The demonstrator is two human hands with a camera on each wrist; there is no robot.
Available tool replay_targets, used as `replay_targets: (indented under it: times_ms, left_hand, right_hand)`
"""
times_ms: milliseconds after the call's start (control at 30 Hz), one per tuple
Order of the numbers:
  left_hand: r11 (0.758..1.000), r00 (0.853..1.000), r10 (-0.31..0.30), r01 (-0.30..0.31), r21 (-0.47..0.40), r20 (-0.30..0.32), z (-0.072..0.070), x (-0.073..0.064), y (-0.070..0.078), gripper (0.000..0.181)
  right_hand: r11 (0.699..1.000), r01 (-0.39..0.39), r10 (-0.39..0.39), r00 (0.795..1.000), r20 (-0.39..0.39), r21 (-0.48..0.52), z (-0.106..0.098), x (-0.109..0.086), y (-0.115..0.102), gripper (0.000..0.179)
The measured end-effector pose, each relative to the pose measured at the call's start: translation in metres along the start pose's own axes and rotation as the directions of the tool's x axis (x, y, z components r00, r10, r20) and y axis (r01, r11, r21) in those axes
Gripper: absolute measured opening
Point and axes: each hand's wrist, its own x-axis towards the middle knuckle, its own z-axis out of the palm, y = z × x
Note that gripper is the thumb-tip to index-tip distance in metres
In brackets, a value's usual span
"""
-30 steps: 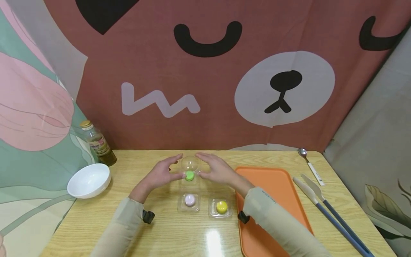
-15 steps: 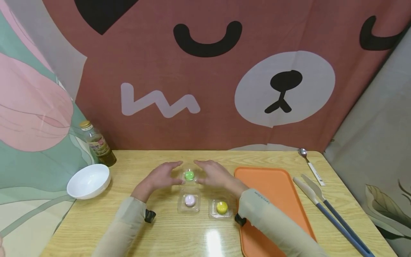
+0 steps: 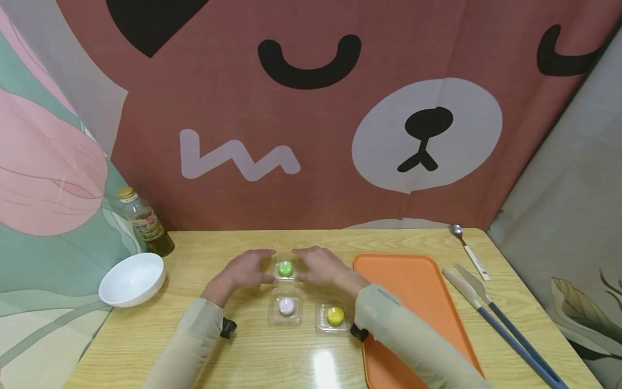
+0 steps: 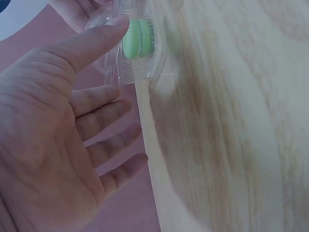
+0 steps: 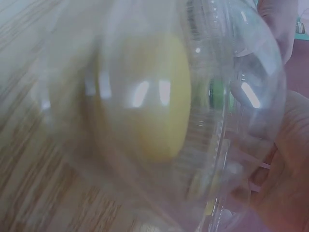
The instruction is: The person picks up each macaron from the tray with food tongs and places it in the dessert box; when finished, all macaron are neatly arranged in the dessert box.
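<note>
A clear plastic macaron box (image 4: 137,72) stands at mid-table with a green macaron (image 3: 285,269) inside and its lid down over it. My left hand (image 3: 243,270) holds its left side, thumb along the front edge and fingers toward the back. From the other side my right hand (image 3: 320,267) holds it the same way. In the left wrist view the left thumb overlaps the lid's rim. Just in front is a clear box with a pale purple macaron (image 3: 286,306). To its right, near my right wrist, sits a boxed yellow macaron (image 5: 159,106).
An orange tray (image 3: 403,265) lies under my right forearm. Beyond it are tongs (image 3: 510,329) with blue handles and a white-handled spoon (image 3: 470,254). At left stand a white bowl (image 3: 132,280) and a bottle of dark liquid (image 3: 148,224). A curtain (image 3: 311,200) hangs behind the table.
The domed lid, raised behind the green macaron a second ago, has come down over it. Both hands have lowered with it and moved slightly closer to me.
</note>
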Motion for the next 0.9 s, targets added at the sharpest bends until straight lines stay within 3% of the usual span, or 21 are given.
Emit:
replay_targets:
  times_ms: [333, 900]
  left_hand:
    - [1.0, 1.0, -0.007, 0.006, 0.014, 0.016, 0.0015, 0.0, -0.0012, 0.082]
    - [0.996, 0.994, -0.082, 0.084, -0.021, 0.069, 0.0003, 0.0, 0.0009, 0.084]
  right_hand:
    - [1.0, -0.018, 0.018, 0.999, 0.026, -0.009, -0.001, 0.0015, -0.0043, 0.071]
    - [0.998, -0.06, 0.06, 0.997, 0.043, 0.011, -0.0014, 0.0048, -0.009, 0.066]
